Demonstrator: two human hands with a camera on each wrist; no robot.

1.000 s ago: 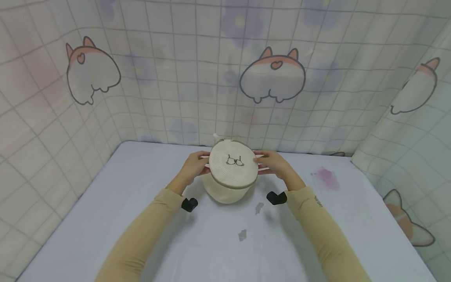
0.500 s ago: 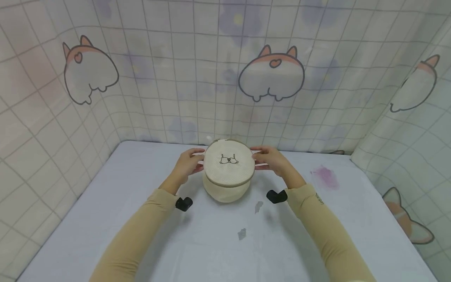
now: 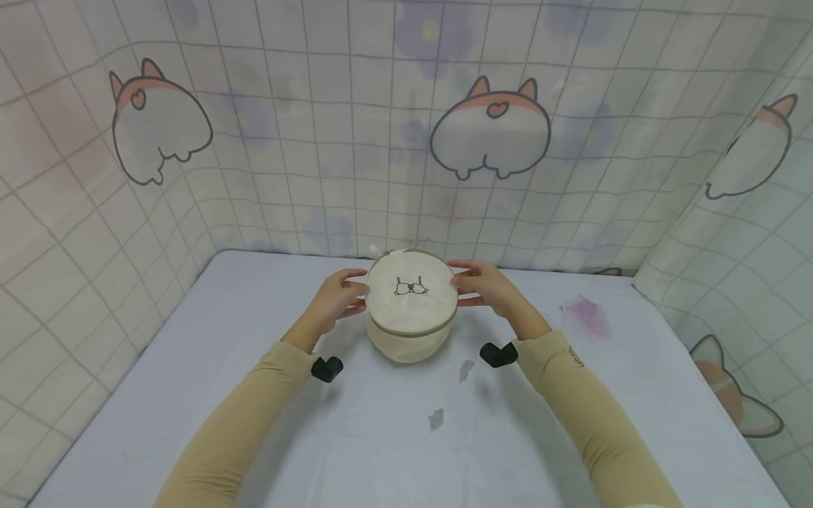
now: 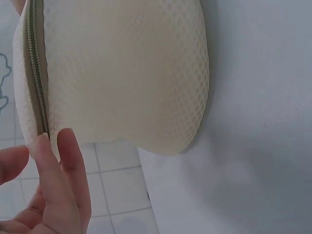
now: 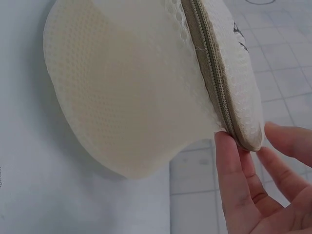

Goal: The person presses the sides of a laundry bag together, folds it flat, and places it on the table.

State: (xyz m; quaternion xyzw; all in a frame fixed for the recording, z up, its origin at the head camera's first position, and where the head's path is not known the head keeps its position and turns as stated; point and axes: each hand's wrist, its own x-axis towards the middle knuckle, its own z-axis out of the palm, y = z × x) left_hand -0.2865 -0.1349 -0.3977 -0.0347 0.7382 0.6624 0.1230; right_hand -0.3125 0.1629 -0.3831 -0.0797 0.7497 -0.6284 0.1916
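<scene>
A round cream mesh laundry bag (image 3: 411,295) stands on the table, its flat top tipped toward me with a small bra drawing on it. My left hand (image 3: 333,300) lightly grips the rim at the left, fingertips against the zip (image 4: 36,73) and thumb by the top panel. At the opposite side my right hand (image 3: 485,288) pinches the rim between thumb and fingers. Along the parts seen in the wrist views, the zip (image 5: 214,63) looks closed. The mesh side wall (image 4: 131,73) bulges below the rim. The bag's far side is hidden.
The white-covered table (image 3: 356,437) has small grey patches (image 3: 436,419) and a pink stain (image 3: 586,315) at the right. A grid-patterned curtain (image 3: 375,120) with animal drawings encloses the back and both sides.
Both hands stay at the bag's rim. The bag's top has shifted slightly left and come more level, and the left hand has moved left with it. In the last half second little has changed.
</scene>
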